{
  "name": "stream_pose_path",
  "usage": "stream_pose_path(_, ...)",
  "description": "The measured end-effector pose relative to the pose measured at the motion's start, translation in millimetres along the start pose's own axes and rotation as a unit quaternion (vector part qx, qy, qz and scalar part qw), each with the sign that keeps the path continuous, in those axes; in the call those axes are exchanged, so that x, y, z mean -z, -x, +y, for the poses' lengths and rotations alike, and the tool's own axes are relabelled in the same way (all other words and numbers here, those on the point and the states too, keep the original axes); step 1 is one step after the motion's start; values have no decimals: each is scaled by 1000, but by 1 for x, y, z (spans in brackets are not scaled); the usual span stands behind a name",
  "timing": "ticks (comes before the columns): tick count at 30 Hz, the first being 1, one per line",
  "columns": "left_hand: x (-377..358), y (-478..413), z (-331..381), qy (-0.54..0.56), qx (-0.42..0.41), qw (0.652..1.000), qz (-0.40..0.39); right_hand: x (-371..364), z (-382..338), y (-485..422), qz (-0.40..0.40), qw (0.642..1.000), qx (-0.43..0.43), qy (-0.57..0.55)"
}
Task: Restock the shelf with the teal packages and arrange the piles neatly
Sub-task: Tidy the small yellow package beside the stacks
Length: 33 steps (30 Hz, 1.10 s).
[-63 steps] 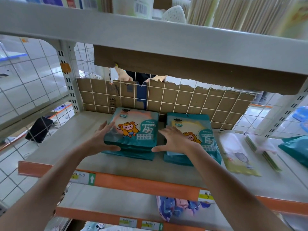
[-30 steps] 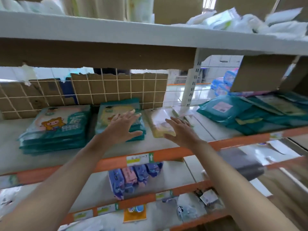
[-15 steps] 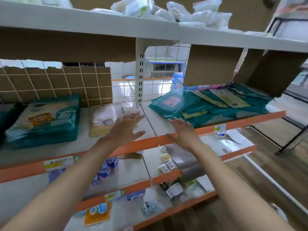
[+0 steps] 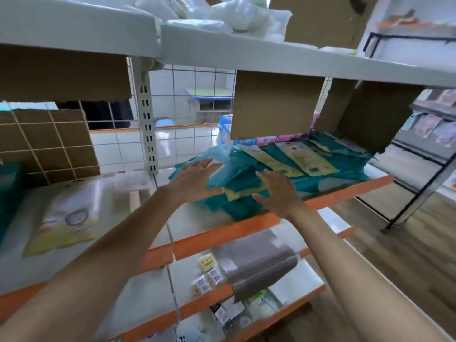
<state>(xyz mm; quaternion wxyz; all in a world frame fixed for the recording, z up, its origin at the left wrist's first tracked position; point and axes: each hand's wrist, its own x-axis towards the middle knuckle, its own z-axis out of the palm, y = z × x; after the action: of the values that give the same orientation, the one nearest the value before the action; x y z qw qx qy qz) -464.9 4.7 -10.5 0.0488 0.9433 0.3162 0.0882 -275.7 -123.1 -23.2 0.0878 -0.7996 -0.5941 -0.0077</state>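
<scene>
step: going for the loose teal heap (image 4: 283, 174) on the shelf (image 4: 246, 224) | left hand (image 4: 195, 180) flat, fingers spread, at heap's left edge | right hand (image 4: 276, 191) open at its front, gripping nothing | next: probably grab a few, stack square

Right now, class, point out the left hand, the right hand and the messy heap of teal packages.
left hand (image 4: 195, 180): head view, back of the hand.
right hand (image 4: 277, 193): head view, back of the hand.
heap of teal packages (image 4: 352, 166): head view, wrapper near right end.
</scene>
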Motion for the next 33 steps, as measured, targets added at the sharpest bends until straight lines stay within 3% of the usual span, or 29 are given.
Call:
stream_pose_path(6,1,-77,9,-20,20,1000,-6,17,50,-58,35,999,28,11)
stream_pose_path(13,-23,-131,34,-36,20,999,-35,10,109,-98,9,1000,7,-9)
stream_pose_path(18,-35,-160,48,-34,62,997,-35,2,152,-131,-4,1000,22,-17)
stream_pose_path(27,-74,-205,91,52,238,969,36,-8,236,-182,11,994,65,-85)
stream_pose_path(33,-96,-208,100,115,396,905,107,-12,290,-196,35,995,21,-89)
